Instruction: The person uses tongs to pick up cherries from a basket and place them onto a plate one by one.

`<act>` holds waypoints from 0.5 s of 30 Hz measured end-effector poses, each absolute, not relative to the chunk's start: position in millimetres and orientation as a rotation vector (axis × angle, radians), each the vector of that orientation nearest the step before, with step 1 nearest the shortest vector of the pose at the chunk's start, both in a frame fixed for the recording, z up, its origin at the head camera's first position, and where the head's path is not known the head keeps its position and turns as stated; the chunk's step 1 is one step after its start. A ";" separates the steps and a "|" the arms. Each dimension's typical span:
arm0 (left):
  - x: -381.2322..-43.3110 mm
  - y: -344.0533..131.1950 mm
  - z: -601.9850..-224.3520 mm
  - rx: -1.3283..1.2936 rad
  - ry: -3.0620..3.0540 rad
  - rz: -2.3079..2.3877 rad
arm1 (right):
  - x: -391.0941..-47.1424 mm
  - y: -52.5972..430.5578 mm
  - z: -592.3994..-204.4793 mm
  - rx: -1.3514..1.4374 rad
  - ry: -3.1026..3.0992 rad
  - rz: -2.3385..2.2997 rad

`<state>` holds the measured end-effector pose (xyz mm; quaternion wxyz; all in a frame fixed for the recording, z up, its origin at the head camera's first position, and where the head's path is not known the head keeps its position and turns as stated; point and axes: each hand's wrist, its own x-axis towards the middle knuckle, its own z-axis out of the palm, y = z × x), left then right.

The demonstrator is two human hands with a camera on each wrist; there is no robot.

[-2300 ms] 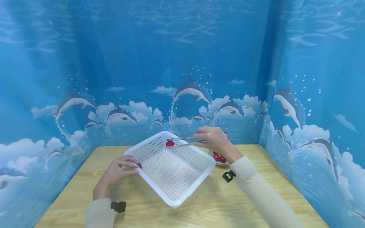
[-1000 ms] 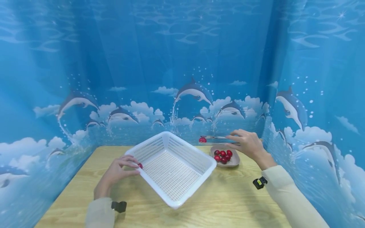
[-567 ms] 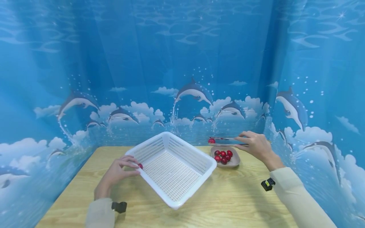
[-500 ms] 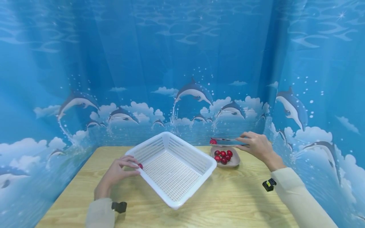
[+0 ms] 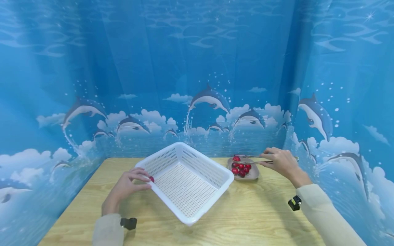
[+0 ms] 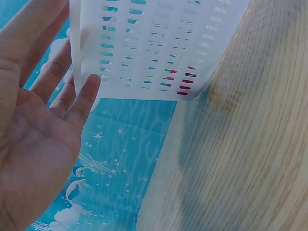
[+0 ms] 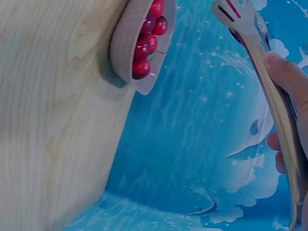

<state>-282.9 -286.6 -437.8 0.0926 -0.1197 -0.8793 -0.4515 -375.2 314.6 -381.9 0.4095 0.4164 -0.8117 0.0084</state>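
Note:
At the left corner of a white plastic basket (image 5: 187, 191), my left hand (image 5: 127, 184) grips the rim between thumb and fingers. A cherry (image 5: 151, 178) lies inside the basket by those fingers, and red shows through its slots in the left wrist view. My right hand (image 5: 281, 162) holds metal tongs (image 5: 253, 162), pointing left over a small beige dish (image 5: 253, 173). Between the tong tips is a red cherry (image 5: 236, 159), just above the dish's back edge. Several more cherries (image 5: 242, 173) sit in the dish; in the right wrist view, a green stem shows among them.
The wooden table (image 5: 246, 218) carries the basket and the dish, which stand close together. Blue dolphin-print cloth (image 5: 197, 68) hangs behind the table and on both sides.
My right hand has carried the tongs and their cherry from over the basket rightward, then down to the dish. My left hand and the basket have hardly moved.

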 end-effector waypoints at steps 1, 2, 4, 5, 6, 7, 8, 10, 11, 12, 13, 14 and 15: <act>-282.8 -286.4 -437.5 -0.362 -2.607 -1.340 | -376.5 315.6 -383.9 1.047 -2.053 0.017; -282.8 -286.6 -437.4 -0.371 -2.606 -1.337 | -377.6 316.5 -385.8 1.044 -2.063 0.015; -282.7 -286.6 -437.1 -0.385 -2.599 -1.338 | -379.4 318.1 -389.2 1.034 -2.081 0.008; -283.0 -286.7 -437.3 -0.379 -2.597 -1.344 | -379.9 318.5 -390.6 1.030 -2.090 0.006; -283.5 -287.0 -437.6 -0.380 -2.601 -1.343 | -380.3 319.0 -392.2 1.024 -2.100 0.005; -284.0 -287.3 -437.9 -0.372 -2.603 -1.348 | -380.4 319.1 -393.3 1.020 -2.109 0.001; -284.3 -287.6 -438.2 -0.364 -2.609 -1.351 | -380.5 319.3 -394.7 1.012 -2.122 -0.001; -284.6 -287.6 -438.3 -0.340 -2.618 -1.363 | -380.9 319.2 -397.1 1.000 -2.144 0.001; -284.9 -287.6 -438.3 -0.327 -2.622 -1.369 | -381.2 319.0 -398.5 0.994 -2.156 0.003; -284.9 -287.6 -437.9 -0.330 -2.620 -1.372 | -381.5 318.7 -399.8 0.987 -2.168 0.001; -284.7 -287.4 -437.5 -0.335 -2.619 -1.372 | -382.0 318.3 -400.9 0.980 -2.182 -0.001; -284.4 -287.2 -437.1 -0.340 -2.618 -1.369 | -382.5 318.0 -402.1 0.973 -2.198 -0.001; -284.3 -287.2 -436.9 -0.343 -2.617 -1.366 | -383.0 317.5 -403.1 0.968 -2.211 -0.002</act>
